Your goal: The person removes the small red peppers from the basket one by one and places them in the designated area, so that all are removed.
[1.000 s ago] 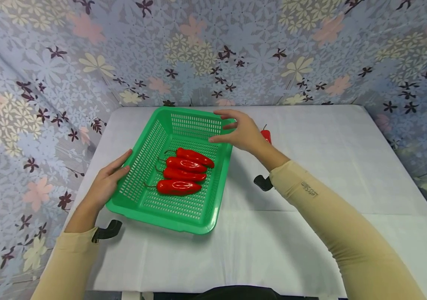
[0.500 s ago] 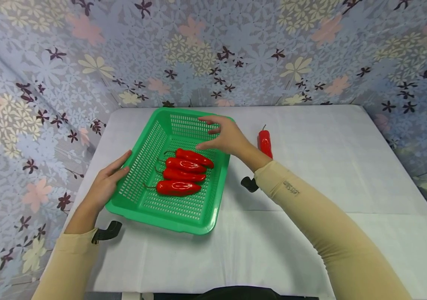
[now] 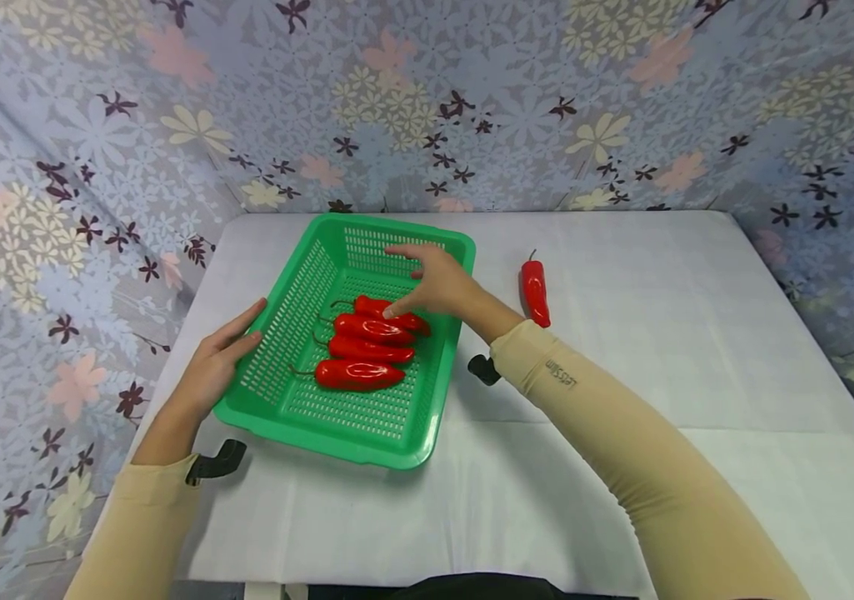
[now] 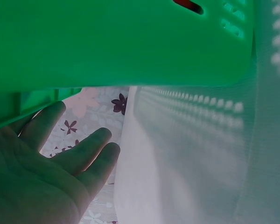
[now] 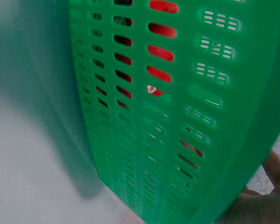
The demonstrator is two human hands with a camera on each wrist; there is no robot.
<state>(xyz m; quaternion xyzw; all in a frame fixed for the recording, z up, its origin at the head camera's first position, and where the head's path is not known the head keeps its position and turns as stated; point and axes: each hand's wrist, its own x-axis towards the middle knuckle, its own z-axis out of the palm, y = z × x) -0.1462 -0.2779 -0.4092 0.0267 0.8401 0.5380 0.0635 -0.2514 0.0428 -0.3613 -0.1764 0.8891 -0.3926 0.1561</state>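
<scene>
A green perforated plastic basket [image 3: 434, 417] sits on the white-covered table, with several glossy red chili peppers [image 3: 357, 375] lying side by side in it. My left hand [image 3: 212, 367] rests at the basket's left rim; the left wrist view shows its fingers [image 4: 91, 147] spread and fairly straight, touching the rim from below. Over the basket's right side reaches my right hand [image 3: 434, 283], thumb and fingers apart and nothing between them. Its thumb tip overlaps the farthest pepper [image 3: 394, 315] in the head view. Another red chili pepper [image 3: 535, 292] lies on the table right of the basket.
White cloth [image 3: 644, 350] covers the table, extending right of the basket. A patterned floral cloth [image 3: 427, 108] hangs behind and along the sides. Black wrist-camera mounts [image 3: 483, 369] stick out from both sleeves. The basket's slotted wall [image 5: 144, 107] fills most of the right wrist view.
My right hand has moved left from the basket's right rim to over its inside, thumb lowered toward the farthest pepper. The pepper outside is now fully visible. The left hand stays at the rim.
</scene>
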